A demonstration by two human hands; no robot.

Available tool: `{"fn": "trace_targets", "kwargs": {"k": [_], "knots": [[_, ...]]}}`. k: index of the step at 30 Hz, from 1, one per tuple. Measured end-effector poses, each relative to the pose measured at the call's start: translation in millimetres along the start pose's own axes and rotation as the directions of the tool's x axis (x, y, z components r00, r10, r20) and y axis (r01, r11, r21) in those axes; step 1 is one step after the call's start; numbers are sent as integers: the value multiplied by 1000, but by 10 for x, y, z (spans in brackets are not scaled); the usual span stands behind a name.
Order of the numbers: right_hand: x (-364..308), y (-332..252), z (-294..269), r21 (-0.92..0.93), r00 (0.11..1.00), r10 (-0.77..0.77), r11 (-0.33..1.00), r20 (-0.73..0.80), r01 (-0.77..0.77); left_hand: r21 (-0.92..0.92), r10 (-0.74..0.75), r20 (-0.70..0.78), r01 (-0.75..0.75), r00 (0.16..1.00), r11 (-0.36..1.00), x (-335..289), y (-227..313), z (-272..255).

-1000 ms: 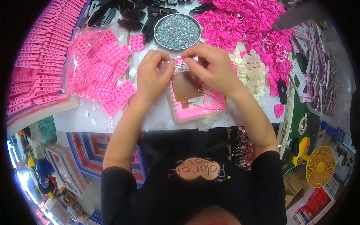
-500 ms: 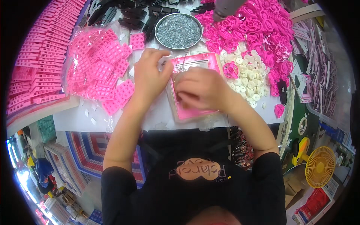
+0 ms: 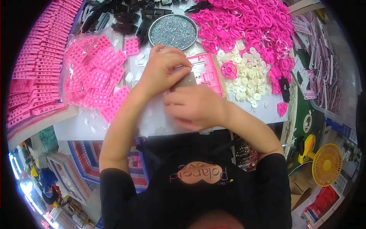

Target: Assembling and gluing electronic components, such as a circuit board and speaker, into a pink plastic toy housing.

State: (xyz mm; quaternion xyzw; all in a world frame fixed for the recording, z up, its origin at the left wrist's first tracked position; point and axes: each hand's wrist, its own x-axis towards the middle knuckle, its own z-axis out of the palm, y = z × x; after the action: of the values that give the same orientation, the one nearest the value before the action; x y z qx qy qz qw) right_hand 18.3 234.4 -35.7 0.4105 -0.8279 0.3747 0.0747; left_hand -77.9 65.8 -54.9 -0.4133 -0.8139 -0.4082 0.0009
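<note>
In front of me lies a pink plastic housing [image 3: 213, 74] with inner ribs and thin metal bars near its top. My left hand [image 3: 162, 70] is over its left side, thumb and forefinger closed together; what they pinch is mostly hidden. A grey flat piece [image 3: 188, 80] shows just below that thumb, between my hands. My right hand [image 3: 198, 107] is over the lower part of the housing, its fingers curled and smeared by motion, so its grip is unclear. A round metal dish [image 3: 173, 31] of small screws stands just beyond my left hand.
Pink keypad-like pieces [image 3: 100, 78] lie left, some in a clear bag. White discs [image 3: 249, 78] and pink ring-shaped parts [image 3: 267, 23] are heaped right. Stacked pink strips [image 3: 42, 65] stand far left; black parts [image 3: 126, 21] lie at the back. A yellow fan [image 3: 326, 164] is lower right.
My right hand has moved down toward the table's near edge. The left hand has shifted right over the housing. The grey piece now shows; the grey tool tip at the top is gone from view.
</note>
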Motion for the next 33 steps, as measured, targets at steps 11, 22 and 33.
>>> {"fn": "trace_targets", "kwargs": {"k": [11,22,33], "knots": [[-181,470,-325,-391,949,259,866,-180,-311,171,-41,-137,64,990,983,-118,192,79],[105,375,-283,-631,942,331,744,61,-220,247,-167,-201,215,965,945,-199,265,130],[-301,86,-300,-582,954,279,796,113,-164,237,-140,-186,182,973,954,-153,251,164]]}}
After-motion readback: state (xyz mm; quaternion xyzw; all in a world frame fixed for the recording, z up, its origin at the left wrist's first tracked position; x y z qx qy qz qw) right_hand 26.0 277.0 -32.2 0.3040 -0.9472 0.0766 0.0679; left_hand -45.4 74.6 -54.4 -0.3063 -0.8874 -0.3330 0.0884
